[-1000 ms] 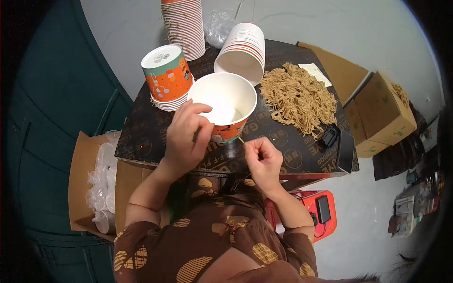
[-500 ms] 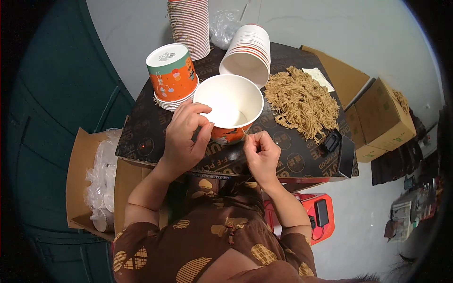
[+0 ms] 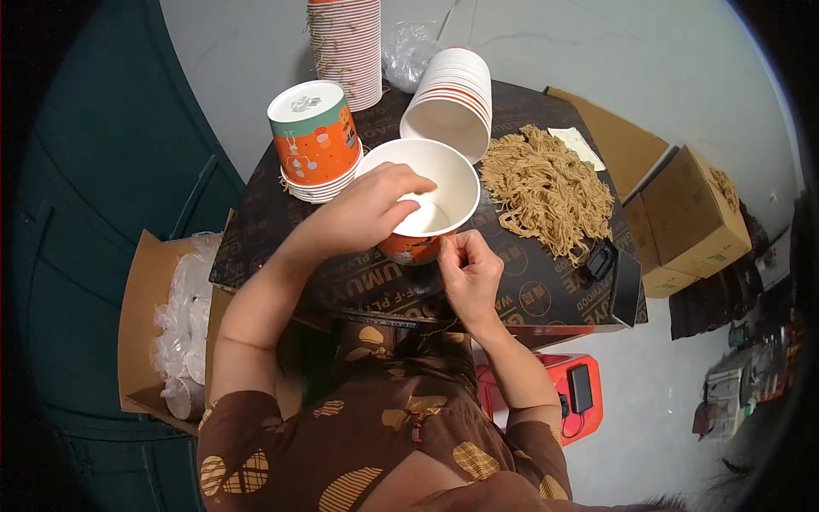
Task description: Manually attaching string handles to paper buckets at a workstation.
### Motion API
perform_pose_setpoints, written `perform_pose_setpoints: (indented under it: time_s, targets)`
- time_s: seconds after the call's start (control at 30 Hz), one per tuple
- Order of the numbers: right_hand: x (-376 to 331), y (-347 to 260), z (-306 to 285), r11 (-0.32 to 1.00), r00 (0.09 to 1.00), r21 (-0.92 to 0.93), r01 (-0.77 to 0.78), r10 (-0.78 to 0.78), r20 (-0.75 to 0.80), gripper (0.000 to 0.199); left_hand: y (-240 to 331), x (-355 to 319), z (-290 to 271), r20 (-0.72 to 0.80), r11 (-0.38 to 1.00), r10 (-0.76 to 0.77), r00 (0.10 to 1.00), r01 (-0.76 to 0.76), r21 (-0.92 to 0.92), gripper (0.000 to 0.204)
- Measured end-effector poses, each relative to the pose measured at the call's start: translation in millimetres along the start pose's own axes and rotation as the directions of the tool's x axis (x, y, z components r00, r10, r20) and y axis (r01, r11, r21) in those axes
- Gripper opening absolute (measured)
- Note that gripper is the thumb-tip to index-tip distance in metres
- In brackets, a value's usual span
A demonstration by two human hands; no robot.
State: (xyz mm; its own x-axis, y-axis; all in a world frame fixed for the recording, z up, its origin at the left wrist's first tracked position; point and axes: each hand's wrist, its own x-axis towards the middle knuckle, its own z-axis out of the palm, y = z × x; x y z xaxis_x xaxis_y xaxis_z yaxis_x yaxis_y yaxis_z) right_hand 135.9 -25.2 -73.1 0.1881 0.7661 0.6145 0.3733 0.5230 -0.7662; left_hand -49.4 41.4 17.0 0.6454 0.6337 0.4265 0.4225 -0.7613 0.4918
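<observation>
A white paper bucket with an orange printed outside stands upright near the table's front edge. My left hand reaches over its left rim, fingers and thumb apart above the opening. At the bucket's near right side, just under the rim, my right hand is closed in a pinch against the wall. Whatever sits between those fingertips is hidden. Left of the bucket, an upside-down orange and green paper bucket tops a short stack. To the right lies a heap of tan cord loops.
Behind are a tall bucket stack, a tilted row of nested buckets and a clear plastic bag. A black holder sits at the right corner. Cardboard boxes stand to the right, an open carton left, a red stool below.
My left hand has moved right and slightly up, from the bucket's near left side to over its opening. The right hand stays pinched at almost the same spot.
</observation>
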Motion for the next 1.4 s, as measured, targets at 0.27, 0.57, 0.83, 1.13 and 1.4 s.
perform_pose_setpoints:
  time_s: [0.27,0.57,0.83,1.13,1.4]
  targets:
    - [1,4,3,0.999,0.998,-0.005,0.040,-0.040,-0.041,0.016,-9,40,5,0.552,0.976,-0.064,0.831,0.167,-0.139,0.025]
    - [-13,-9,-23,0.982,0.969,0.060,-0.179,0.165,0.184,0.012,8,24,6,0.291,0.953,-0.232,0.928,0.277,-0.123,0.016]
    - [-11,-27,-34,0.986,0.973,0.083,-0.146,0.128,0.193,0.009,12,15,17,0.222,0.825,-0.275,0.935,0.348,-0.446,0.010]
    - [12,-25,-38,0.863,0.909,0.323,-0.389,0.303,0.288,0.017,26,21,26,0.333,0.598,-0.312,0.890,0.456,-0.659,0.009]
    - [27,-26,-62,0.890,0.919,0.265,-0.372,0.312,0.242,0.021,20,27,33,0.389,0.592,-0.248,0.887,0.457,-0.664,0.012]
